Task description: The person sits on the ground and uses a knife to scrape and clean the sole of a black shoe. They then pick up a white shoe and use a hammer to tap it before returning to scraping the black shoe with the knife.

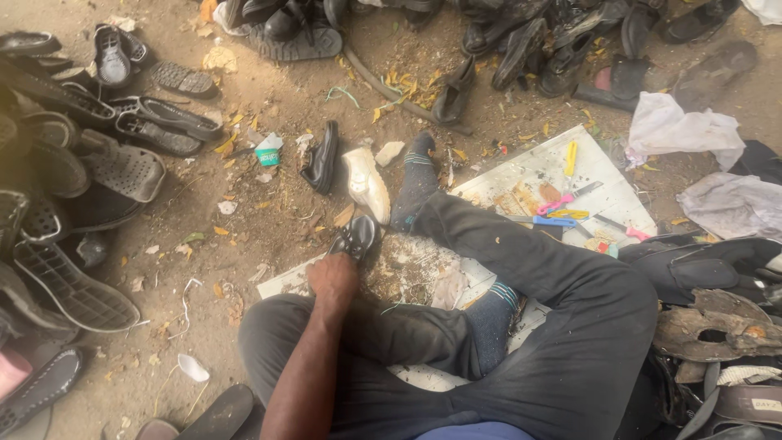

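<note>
**Left hand on a small black shoe, shoes heaped all round**

We sit cross-legged on the dirt floor, and our left hand reaches forward at about 12 o'clock from our knee, its grip closed over the heel end of a small black shoe. The shoe rests at the edge of a white board spread under our legs. Our right hand is out of sight.

Just beyond the shoe, at 12 o'clock, lie a white shoe and a second black shoe, side by side and close together. Our socked foot stretches out at 1 o'clock, just beside the white shoe. At 2 o'clock the board carries a yellow tool, a pink-handled one and a blue-handled one. Black shoes and soles are piled at 9 o'clock and along 12 o'clock.

A small round green-and-white tub stands at 11 o'clock; crumpled white cloth lies at 2 o'clock.
</note>
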